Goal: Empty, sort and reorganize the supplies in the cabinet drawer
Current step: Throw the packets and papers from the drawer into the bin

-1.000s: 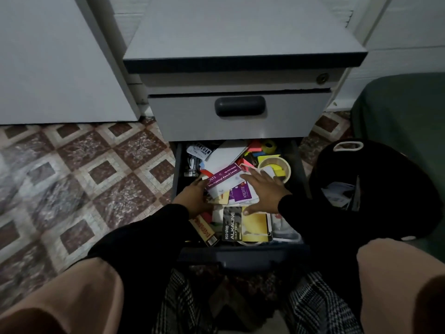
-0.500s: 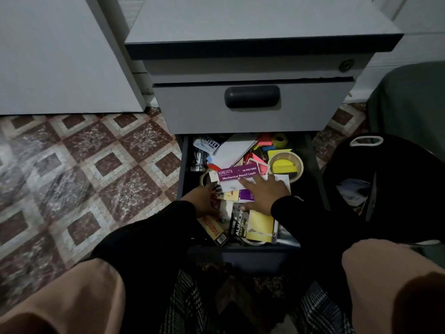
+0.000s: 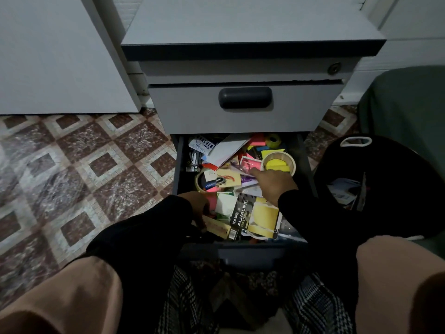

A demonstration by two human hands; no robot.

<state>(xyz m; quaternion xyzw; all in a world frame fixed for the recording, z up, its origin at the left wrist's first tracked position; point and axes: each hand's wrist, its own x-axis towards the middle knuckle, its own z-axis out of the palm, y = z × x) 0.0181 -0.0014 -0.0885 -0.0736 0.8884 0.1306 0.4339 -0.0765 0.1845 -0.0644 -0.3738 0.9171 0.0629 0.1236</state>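
From the head view, I take the tape roll point(image 3: 279, 162) as my landmark: it lies flat in the open drawer point(image 3: 178, 165), far right corner. My right hand point(image 3: 273, 183) sits just on its near side, fingers reaching left toward the pink packet point(image 3: 249, 163); grip hidden, I cannot tell. My left hand point(image 3: 198, 209), nearer me, touches the wooden box point(image 3: 216, 228); I cannot tell its grip either.

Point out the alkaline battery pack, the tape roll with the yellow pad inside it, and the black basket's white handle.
alkaline battery pack point(image 3: 241, 214), head view: on its dark printed card.
tape roll point(image 3: 291, 159), head view: on its right rim.
white handle point(image 3: 356, 139), head view: on the loop's top edge, basket's far rim.
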